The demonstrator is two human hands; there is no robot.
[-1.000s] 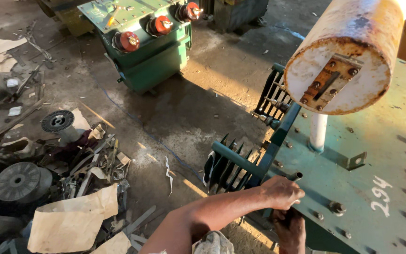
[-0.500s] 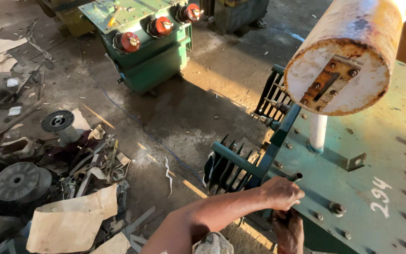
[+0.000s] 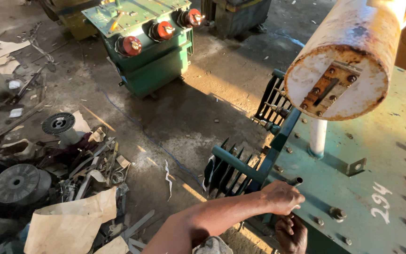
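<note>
At the green lid's (image 3: 377, 155) edge, left grip (image 3: 282, 197) closed on a socket tool (image 3: 298, 181).

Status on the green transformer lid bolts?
Nothing reads as finished: bolts still stand along the green steel transformer lid. In hand: left hand closes on a small metal tube-like tool at the lid's near edge, right hand just below the rim. Left: the remaining edge bolts.

Your left hand (image 3: 282, 196) barely shifts on the edge of the green transformer lid (image 3: 381, 155), its fist now showing a short metal socket tool (image 3: 298, 180) poking out. Your right hand (image 3: 291, 233) sits marginally lower beneath it.
</note>
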